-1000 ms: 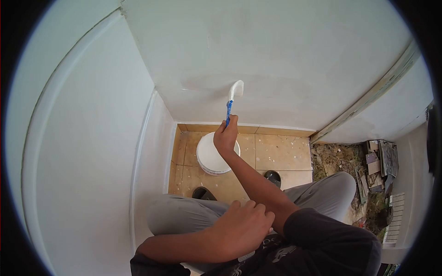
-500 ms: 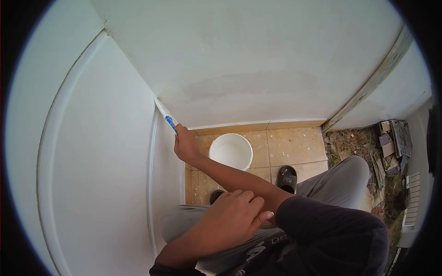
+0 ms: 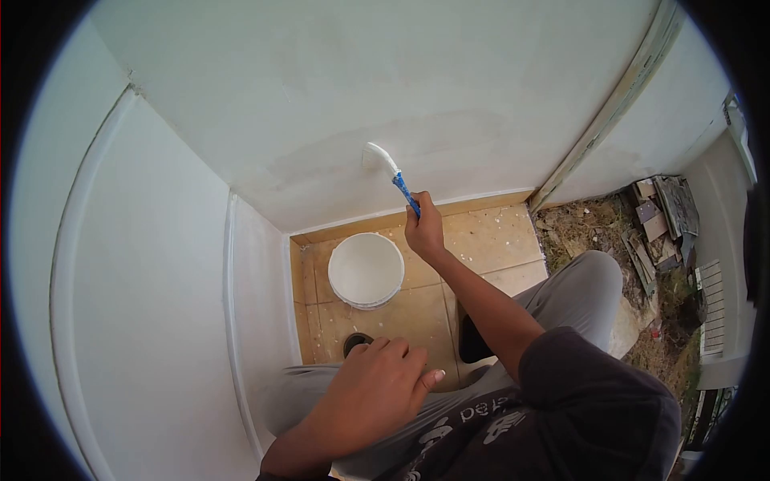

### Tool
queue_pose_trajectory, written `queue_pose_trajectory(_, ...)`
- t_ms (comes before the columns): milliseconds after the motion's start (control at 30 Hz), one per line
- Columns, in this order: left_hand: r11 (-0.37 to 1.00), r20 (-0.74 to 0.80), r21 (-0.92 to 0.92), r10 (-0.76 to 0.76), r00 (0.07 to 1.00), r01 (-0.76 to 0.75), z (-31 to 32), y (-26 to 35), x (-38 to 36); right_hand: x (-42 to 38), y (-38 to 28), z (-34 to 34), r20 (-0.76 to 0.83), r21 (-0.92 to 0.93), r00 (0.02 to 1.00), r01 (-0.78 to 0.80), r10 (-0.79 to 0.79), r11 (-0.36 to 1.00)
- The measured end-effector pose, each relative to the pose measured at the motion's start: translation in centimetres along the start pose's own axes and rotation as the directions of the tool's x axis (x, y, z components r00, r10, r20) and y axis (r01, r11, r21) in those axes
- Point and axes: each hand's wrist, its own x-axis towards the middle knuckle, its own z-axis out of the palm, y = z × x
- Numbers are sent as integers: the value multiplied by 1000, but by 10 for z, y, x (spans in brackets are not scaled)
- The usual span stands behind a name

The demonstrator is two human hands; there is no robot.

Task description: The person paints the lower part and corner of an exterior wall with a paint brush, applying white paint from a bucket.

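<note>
My right hand [image 3: 425, 224] grips the blue handle of a paintbrush [image 3: 407, 192]. The brush's white head lies bent against the pale wall [image 3: 265, 72], low down, where a wet-looking darker patch shows. My left hand [image 3: 373, 393] hangs loosely above my lap with nothing seen in it, its fingers slightly bent and its thumb apart. A round white bucket [image 3: 366, 271] stands on the tiled floor, to the left of my right forearm; its inside is white throughout, and its fill level cannot be made out.
White raised trim [image 3: 72, 264] borders the left wall. Tan floor tiles [image 3: 425, 301] carry white specks. A wooden strip [image 3: 613, 104] runs up the wall at the right. Beyond the tiles lie dry ground and a pile of boards [image 3: 682, 215]. My bent knee [image 3: 589, 297] is at the right.
My right hand and the brush have moved right, from the wall corner to the middle of the wall's lower part. The view has shifted, and the left hand appears slightly lower and farther left.
</note>
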Motion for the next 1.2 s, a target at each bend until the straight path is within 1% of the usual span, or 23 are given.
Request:
queue_pose_trajectory(67,999,2,0,35,999,-35,0,7,-1,4,25,-30,-78,-36,996,-54,51,998)
queue_pose_trajectory(100,999,14,-1,50,999,-50,-1,11,0,7,40,-43,-148,-96,989,6,-20,995)
queue_pose_trajectory(133,998,27,-1,66,997,-66,-2,14,1,10,45,-58,-183,-108,983,-43,23,993)
queue_pose_trajectory(200,998,67,7,69,995,-70,-2,18,4,15,58,-83,-301,-128,954,-48,8,991)
queue_pose_trajectory(233,997,86,11,72,994,-73,-2,20,6,19,65,-95,-353,-139,936,-56,3,989)
queue_pose_trajectory(333,996,60,8,85,995,-86,2,22,6,31,79,-129,-516,-189,857,-94,-17,977)
queue_pose_trajectory(433,993,68,29,115,991,-117,3,23,6,44,82,-149,-631,-226,773,-102,-66,969)
queue_pose_trajectory(467,993,78,30,109,991,-112,4,23,6,47,83,-153,-664,-238,747,-166,-35,957)
queue_pose_trajectory(500,994,88,32,102,991,-105,4,23,6,50,78,-153,-655,-205,755,-178,0,963)
queue_pose_trajectory(567,995,106,25,92,990,-95,2,26,8,54,71,-143,-633,-133,770,-210,80,969)
queue_pose_trajectory(633,996,120,7,89,989,-90,-2,30,11,50,69,-114,-564,-143,825,-146,41,979)
queue_pose_trajectory(700,995,147,13,92,985,-95,3,26,14,39,49,-76,-475,-86,878,-112,58,990)
queue_pose_trajectory(733,995,163,17,94,982,-98,4,25,16,30,29,-58,-415,-64,907,-111,75,992)
queue_pose_trajectory(800,995,159,12,96,983,-99,4,24,20,6,15,-12,-316,-108,945,48,-80,993)
queue_pose_trajectory(833,995,157,10,95,983,-98,4,24,22,-5,-5,3,-222,-24,975,16,-21,1000)
queue_pose_trajectory(900,996,147,8,88,985,-90,4,24,26,-17,-21,38,-103,1,993,59,-59,998)
queue_pose_trajectory(933,997,141,11,79,987,-81,3,24,27,-21,-38,47,-50,27,998,39,-37,999)
queue_pose_trajectory(1033,998,139,25,47,989,-51,1,19,28,-27,-63,69,139,123,984,92,-109,988)
queue_pose_trajectory(1133,1000,121,5,23,992,-24,-1,15,27,-23,-90,72,416,117,898,105,-144,988)
queue_pose_trajectory(1200,1000,128,5,14,992,-15,1,11,28,-13,-91,70,338,157,929,101,-149,982)
